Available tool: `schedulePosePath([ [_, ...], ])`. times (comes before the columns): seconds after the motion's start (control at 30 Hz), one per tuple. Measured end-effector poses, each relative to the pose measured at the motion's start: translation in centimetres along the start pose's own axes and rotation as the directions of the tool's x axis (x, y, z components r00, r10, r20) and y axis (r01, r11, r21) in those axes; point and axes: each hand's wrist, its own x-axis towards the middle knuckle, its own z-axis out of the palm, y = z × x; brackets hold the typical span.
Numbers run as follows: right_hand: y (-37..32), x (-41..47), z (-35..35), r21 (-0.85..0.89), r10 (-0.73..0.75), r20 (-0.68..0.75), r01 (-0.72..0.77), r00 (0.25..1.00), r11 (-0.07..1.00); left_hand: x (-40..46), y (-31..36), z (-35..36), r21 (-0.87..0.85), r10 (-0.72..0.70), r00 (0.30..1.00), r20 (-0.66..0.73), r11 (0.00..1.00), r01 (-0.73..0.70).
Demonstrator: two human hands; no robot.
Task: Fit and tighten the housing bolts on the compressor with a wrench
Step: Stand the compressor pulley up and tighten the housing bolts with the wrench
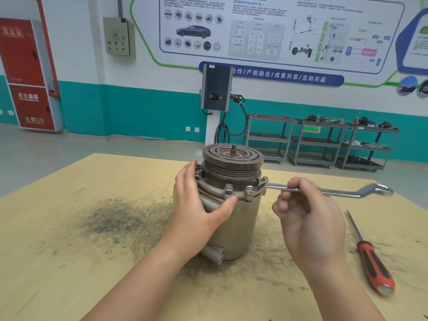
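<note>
Compressor (231, 216) is stood upright on the wooden table (69, 228), pulley end up, so the flange bolts are presented to the wrench. It is braced by the left hand (196, 205), fingers and thumb wrapped round the housing, presumably so the body is kept from turning. The wrench (324, 191) is pinched along its shank by the right hand (308, 218), its ring end seated on a front bolt (250, 189). A neighbouring bolt (228, 187) is seen standing proud, probably not yet tightened. A screwdriver (370, 258) is left lying to the right.
</note>
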Motion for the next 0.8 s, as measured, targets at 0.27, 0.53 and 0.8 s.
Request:
schedulePosePath([
  [0.27,1.4,-0.9,0.2,-0.066,-0.136,-0.084,0.131,0.987,0.989,0.0,-0.1,0.0,0.013,0.006,1.0,0.0,1.0,-0.006],
  [0.53,3.3,-3.7,1.1,-0.433,-0.535,0.452,0.7,0.714,0.568,-0.1,0.0,0.0,0.008,0.013,1.0,-0.012,1.0,-0.013],
  [0.8,2.3,-2.9,0.4,-0.43,-0.55,0.568,0.791,0.612,0.436,0.0,-0.1,0.1,0.005,0.022,1.0,-0.022,1.0,-0.022],
])
